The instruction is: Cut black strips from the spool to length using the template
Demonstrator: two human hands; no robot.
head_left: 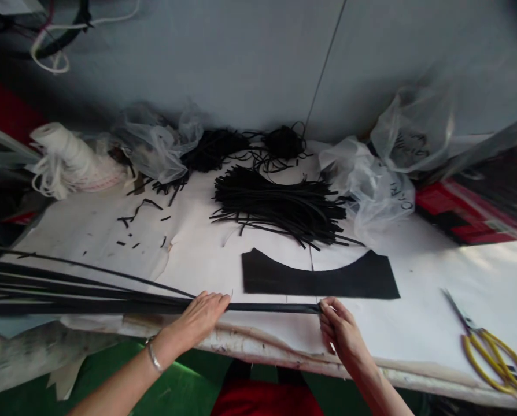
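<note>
A bundle of long black strips (89,292) lies along the near edge of the white-covered table (198,254), fanning out to the left. My left hand (202,318) presses down on the bundle with fingers curled over it. My right hand (339,329) pinches the right-hand ends of the strips. Just beyond them lies a black curved fabric piece (319,280), flat on the table.
A heap of cut black strips (280,205) lies mid-table, with tangled black cord (250,147) behind. Clear plastic bags (371,179) sit at the back left and right. A white cord roll (67,159) lies at left; yellow-handled scissors (493,349) at the right near edge.
</note>
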